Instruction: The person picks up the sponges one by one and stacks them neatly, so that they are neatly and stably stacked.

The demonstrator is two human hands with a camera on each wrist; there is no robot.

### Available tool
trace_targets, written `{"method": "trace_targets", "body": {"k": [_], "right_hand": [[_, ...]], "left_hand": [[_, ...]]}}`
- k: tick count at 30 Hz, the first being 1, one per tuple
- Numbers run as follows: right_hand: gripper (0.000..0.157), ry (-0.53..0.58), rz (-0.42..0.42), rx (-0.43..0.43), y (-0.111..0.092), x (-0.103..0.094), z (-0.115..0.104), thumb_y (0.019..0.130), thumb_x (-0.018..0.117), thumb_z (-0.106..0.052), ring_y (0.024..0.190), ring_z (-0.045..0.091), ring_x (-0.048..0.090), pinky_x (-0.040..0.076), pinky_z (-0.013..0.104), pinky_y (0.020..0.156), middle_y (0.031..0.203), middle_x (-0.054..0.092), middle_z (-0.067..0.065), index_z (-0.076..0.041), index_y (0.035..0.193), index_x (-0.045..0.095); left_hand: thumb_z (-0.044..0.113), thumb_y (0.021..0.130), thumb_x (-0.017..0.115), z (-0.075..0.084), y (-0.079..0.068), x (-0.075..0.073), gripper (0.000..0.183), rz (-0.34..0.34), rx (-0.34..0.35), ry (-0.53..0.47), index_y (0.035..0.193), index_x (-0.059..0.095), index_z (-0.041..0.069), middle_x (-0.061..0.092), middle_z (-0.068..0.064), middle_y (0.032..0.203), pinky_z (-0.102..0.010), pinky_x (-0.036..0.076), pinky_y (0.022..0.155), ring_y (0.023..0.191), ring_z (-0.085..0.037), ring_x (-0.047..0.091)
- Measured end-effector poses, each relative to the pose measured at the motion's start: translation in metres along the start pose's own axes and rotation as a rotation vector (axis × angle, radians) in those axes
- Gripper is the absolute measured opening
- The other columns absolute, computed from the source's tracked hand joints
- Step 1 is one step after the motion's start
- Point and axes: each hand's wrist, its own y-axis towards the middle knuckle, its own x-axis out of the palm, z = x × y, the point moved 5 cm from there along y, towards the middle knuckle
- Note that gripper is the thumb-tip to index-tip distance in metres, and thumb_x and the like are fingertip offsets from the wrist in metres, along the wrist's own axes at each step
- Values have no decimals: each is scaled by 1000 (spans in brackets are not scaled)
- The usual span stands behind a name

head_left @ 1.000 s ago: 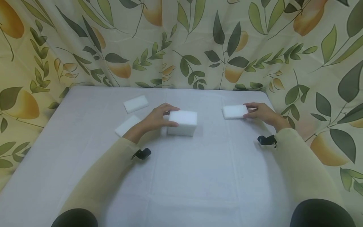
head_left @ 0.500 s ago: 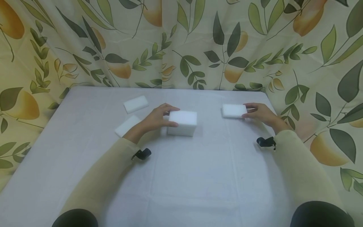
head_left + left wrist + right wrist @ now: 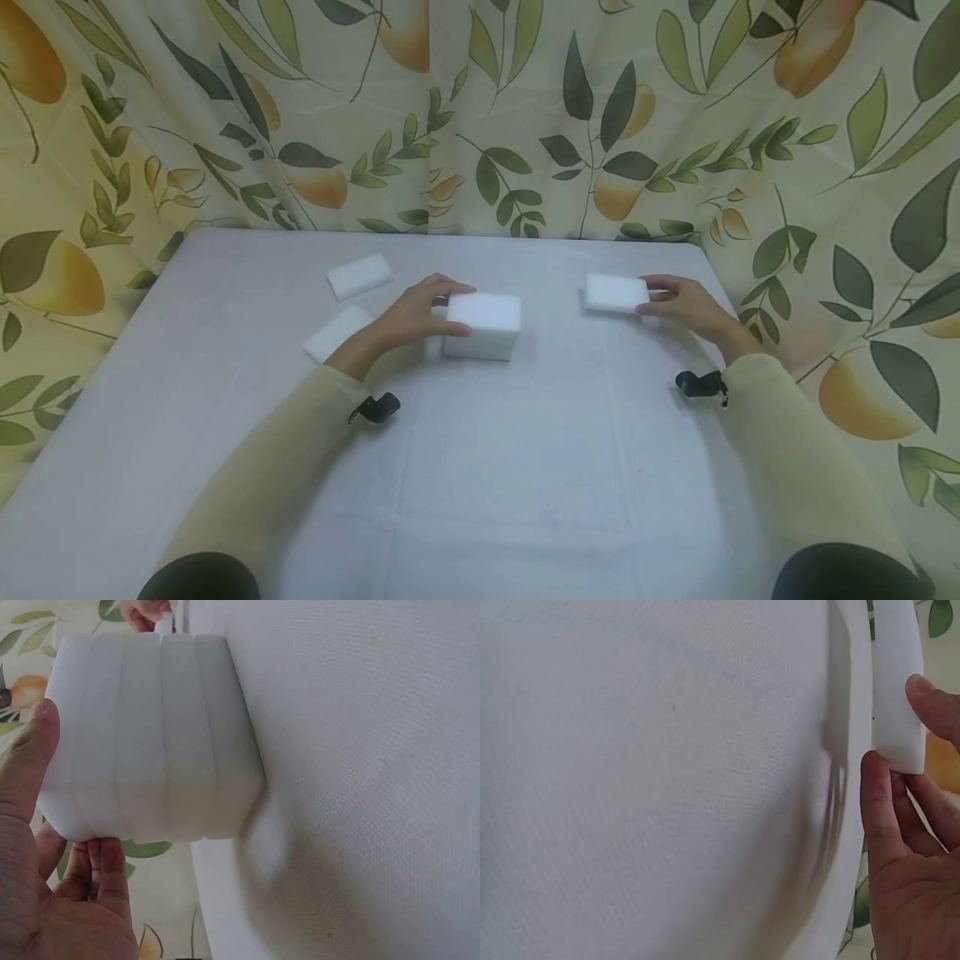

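One block (image 3: pixel 615 293) (in right grip (image 3: pixel 686 307)) slightly leftward

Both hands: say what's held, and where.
Left hand: the white stack, by its upper left end. Right hand: a white block, by its right end.

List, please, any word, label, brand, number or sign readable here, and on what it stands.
There is no readable text.
The white stack and the white piece in the right hand look plain; the backdrop has only a fruit-and-leaf pattern.
Any lettering on the black wrist devices would be too small to read.
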Motion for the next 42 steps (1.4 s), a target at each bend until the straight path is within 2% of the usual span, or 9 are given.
{"method": "trace_targets", "body": {"k": [7,19,28,35,39,42], "right_hand": [[86,22,19,-24,-3,3,1,86,75,-39,138,42,38,35,57,110,153,35,24,-9,154,30],[84,21,28,-21,-7,8,-8,87,72,-45,139,42,39,36,55,109,151,38,26,-7,152,34],[84,63,32,-50,-9,11,-12,87,75,-38,137,37,42,38,48,107,151,40,22,-9,153,32],[84,56,41,-69,-12,12,-20,86,76,-37,135,36,44,40,49,108,151,40,21,-9,153,33],[83,54,45,-82,-14,12,-24,86,76,-37,134,34,46,46,22,97,151,41,20,-8,152,35],[83,56,49,-87,-15,11,-27,85,77,-36,133,33,47,42,7,80,150,42,20,-7,152,35]], "left_hand": [[34,77,84,0,0,0,70,0,-4,7,139,57,19,49,-4,135,-41,43,109,130,-32,50],[34,77,84,2,-1,0,70,2,-10,13,139,56,19,49,-4,135,-40,43,109,130,-31,50],[35,77,84,2,-1,0,71,-1,-15,14,139,56,20,48,-4,137,-39,43,109,131,-31,50],[36,77,84,1,0,0,71,-2,-27,14,140,55,21,47,-4,138,-41,42,110,132,-32,49],[36,77,84,1,0,1,71,-3,-27,14,140,55,21,47,-4,138,-42,42,110,132,-33,49],[36,76,84,1,0,1,71,-5,-27,15,140,55,21,47,-4,138,-43,42,109,132,-33,49]]}}
